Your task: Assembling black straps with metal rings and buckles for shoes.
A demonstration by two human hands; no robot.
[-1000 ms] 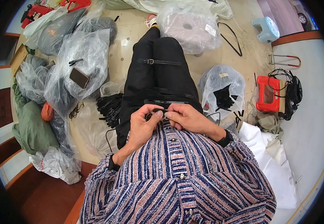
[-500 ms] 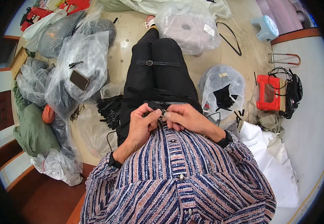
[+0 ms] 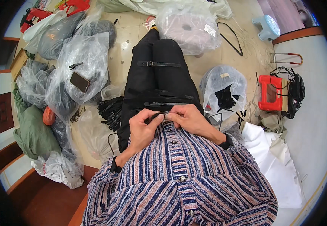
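My left hand [image 3: 144, 128] pinches a narrow black strap [image 3: 152, 117] between thumb and forefinger, close against my striped top. My right hand [image 3: 189, 117] is closed on the same strap, where a small glint of metal shows; the fingers hide most of that piece. Several black straps [image 3: 167, 104] lie across my lap, just beyond the hands. A black strap with a metal buckle [image 3: 151, 64] rests across my thighs. To the left of my legs is a bundle of black straps [image 3: 110, 112]. On the right, an open clear bag [image 3: 218, 80] holds black straps [image 3: 225, 98].
Filled clear bags [image 3: 86, 56] stand at the left, one bearing a phone [image 3: 80, 81]. A large wrapped bundle [image 3: 186, 32] sits by my feet. Rightward are a red plastic stool [image 3: 263, 94], a blue stool [image 3: 267, 28] and white sheeting [image 3: 270, 162]. Green sacking [image 3: 37, 132] lies far left.
Both hands stay close together on the strap. The fingers have shifted slightly, and the black end and metal piece seen between them before are now more covered.
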